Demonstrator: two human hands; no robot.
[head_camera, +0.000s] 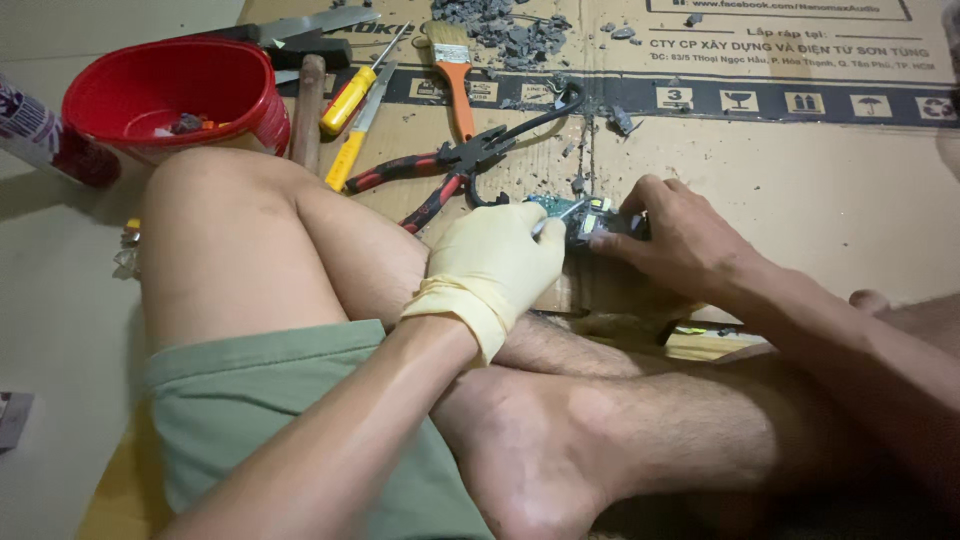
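Observation:
My left hand (495, 262), in a pale yellow rubber glove, grips a thin metal tool whose tip (572, 209) rests on a small green circuit board (580, 215) lying on flattened cardboard (800, 190). My bare right hand (672, 235) presses down on the board's right side, fingers curled over a dark part of it. Both hands meet just past my crossed legs. Most of the tool is hidden inside the glove.
Red-and-black pliers (440, 170) lie just left of the board. Behind them are yellow-handled screwdrivers (350, 100), an orange-handled paintbrush (455, 70), a wooden handle (308, 105) and grey rubble (510, 35). A red plastic bowl (175, 90) stands at the far left.

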